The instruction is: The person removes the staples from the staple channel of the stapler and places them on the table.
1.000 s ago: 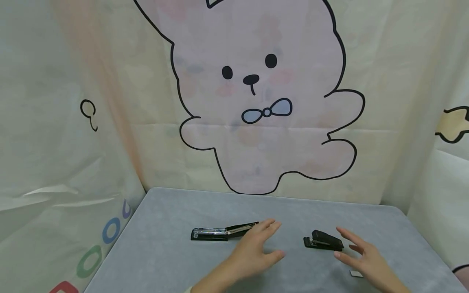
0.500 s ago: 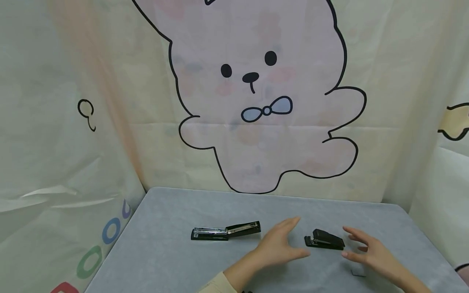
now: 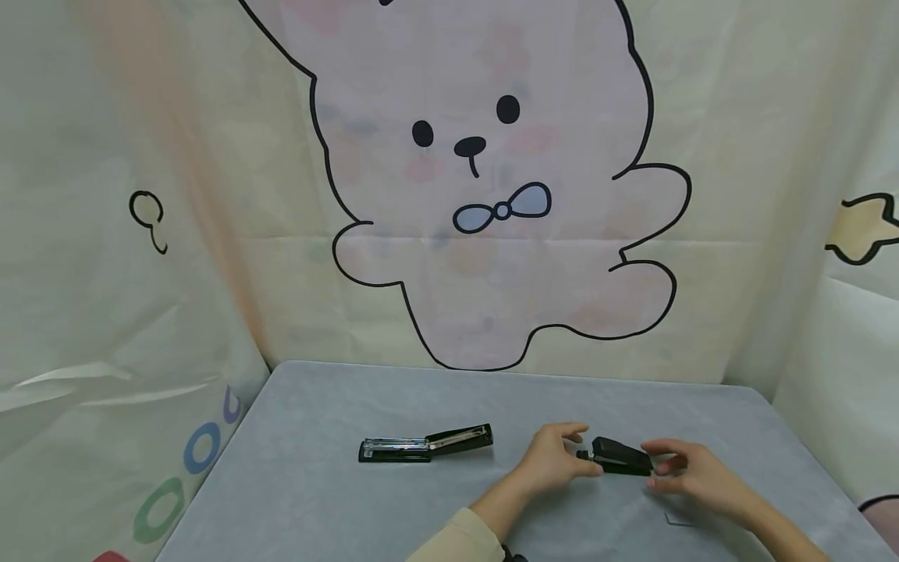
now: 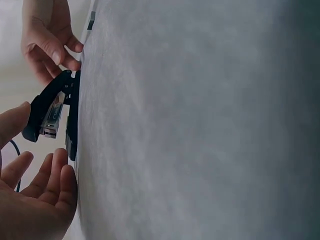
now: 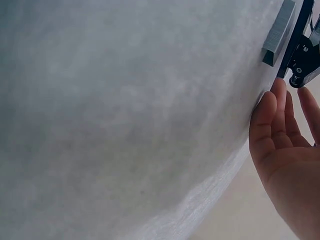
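A small black stapler sits on the table at the right, its top arm raised at an angle over the base. At its front end is my left hand, fingers spread around the nose; the left wrist view shows the thumb beside the raised arm and the fingertips near the base. My right hand is at the hinge end, its fingertips right at the stapler's rear in the right wrist view. Neither hand's fingers are curled round it. A strip of staples lies on the cloth near the right hand.
A longer black stapler lies unfolded on the left half of the table, its metal staple channel showing. Grey-blue cloth covers the table. A printed curtain hangs behind it, with more hanging at both sides.
My left hand has moved right, away from the longer stapler to the small one's front. The right hand has come closer to the small stapler's rear. Both staplers stay in place.
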`<control>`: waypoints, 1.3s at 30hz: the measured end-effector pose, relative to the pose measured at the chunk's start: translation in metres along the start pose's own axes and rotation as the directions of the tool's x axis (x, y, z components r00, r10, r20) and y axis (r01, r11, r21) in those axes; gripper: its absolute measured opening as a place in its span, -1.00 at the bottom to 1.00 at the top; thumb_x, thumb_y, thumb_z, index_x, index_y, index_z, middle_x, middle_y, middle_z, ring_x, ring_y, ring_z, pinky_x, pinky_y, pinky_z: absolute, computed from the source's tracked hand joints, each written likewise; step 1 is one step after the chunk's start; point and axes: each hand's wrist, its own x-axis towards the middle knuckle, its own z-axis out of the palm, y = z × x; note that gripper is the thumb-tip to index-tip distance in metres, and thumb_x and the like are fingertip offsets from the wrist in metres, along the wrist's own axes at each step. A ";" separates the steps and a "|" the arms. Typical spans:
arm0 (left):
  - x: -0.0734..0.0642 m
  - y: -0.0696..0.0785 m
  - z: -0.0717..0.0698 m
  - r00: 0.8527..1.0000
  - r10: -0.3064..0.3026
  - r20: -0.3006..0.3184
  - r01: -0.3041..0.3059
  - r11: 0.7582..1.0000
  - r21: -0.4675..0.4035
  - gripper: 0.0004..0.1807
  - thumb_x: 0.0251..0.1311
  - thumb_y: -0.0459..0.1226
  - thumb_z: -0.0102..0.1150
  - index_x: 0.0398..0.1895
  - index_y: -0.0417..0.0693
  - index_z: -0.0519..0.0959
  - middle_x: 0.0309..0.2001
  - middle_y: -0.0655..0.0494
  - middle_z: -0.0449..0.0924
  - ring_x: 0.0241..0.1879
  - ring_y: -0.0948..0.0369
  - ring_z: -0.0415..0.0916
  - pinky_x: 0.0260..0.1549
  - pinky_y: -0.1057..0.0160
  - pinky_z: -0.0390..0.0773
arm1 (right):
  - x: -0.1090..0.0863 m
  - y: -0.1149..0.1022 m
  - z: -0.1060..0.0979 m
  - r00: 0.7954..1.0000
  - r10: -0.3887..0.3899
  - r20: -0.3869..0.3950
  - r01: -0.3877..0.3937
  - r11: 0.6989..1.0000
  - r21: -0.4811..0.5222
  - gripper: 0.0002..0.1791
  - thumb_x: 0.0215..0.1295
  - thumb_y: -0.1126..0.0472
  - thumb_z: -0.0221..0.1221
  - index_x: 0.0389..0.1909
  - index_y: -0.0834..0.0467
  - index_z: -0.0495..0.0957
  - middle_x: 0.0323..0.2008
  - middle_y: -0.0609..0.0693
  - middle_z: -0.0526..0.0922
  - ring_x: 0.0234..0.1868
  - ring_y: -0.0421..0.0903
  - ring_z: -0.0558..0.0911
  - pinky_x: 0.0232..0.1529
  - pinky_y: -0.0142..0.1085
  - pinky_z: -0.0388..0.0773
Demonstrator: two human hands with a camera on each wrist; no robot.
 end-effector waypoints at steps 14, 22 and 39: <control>0.012 -0.001 0.018 0.996 0.002 -0.091 -0.013 0.994 -0.110 -0.67 0.02 -0.52 0.55 -0.13 -0.09 0.79 -0.41 0.31 0.61 -0.41 0.41 0.54 -0.39 0.39 0.54 | 0.012 -0.001 0.004 0.994 -0.108 0.014 0.107 0.994 0.031 -0.56 0.23 0.34 0.44 0.08 0.45 0.60 -0.06 0.22 0.71 -0.32 -0.24 0.63 -0.33 -0.34 0.56; 0.006 0.002 0.018 0.997 -0.012 -0.079 0.002 0.993 -0.117 -0.72 0.02 -0.52 0.55 -0.22 -0.05 0.80 -0.40 0.31 0.61 -0.39 0.40 0.52 -0.36 0.37 0.53 | 0.007 0.000 0.005 0.992 -0.129 0.011 0.129 0.991 0.016 -0.64 0.25 0.35 0.43 0.02 0.40 0.64 -0.09 0.21 0.72 -0.30 -0.26 0.65 -0.31 -0.33 0.59; -0.018 0.022 0.004 0.997 0.068 -0.034 -0.071 0.991 -0.114 -0.69 -0.03 -0.52 0.54 -0.20 -0.09 0.81 -0.44 0.37 0.62 -0.53 0.42 0.54 -0.52 0.42 0.51 | -0.018 -0.026 -0.002 0.997 -0.076 0.017 0.075 0.995 0.060 -0.58 0.29 0.24 0.43 0.09 0.36 0.63 -0.05 0.19 0.70 -0.25 -0.21 0.69 -0.29 -0.25 0.66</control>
